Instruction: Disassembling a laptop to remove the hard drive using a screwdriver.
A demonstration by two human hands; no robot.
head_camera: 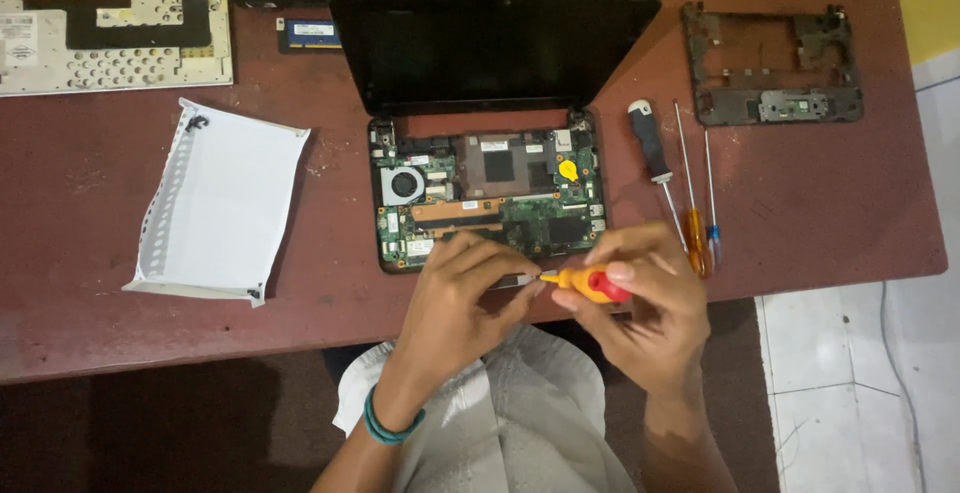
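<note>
A small yellow-and-red screwdriver point(590, 283) lies level, tip leftward, at the opened laptop's point(487, 198) front edge.

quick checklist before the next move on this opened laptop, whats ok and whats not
1. Right hand grips the yellow screwdriver: ok.
2. Left hand steadies the tip at the front edge of the laptop: ok.
3. Tip seated in a screw: cannot tell, fingers hide it.
4. Circuit board exposed, nothing lying loose on it: ok.
5. Spare screwdrivers beside the laptop, on its right in the picture: ok.
6. Screws collected on the paper: cannot tell.
</note>
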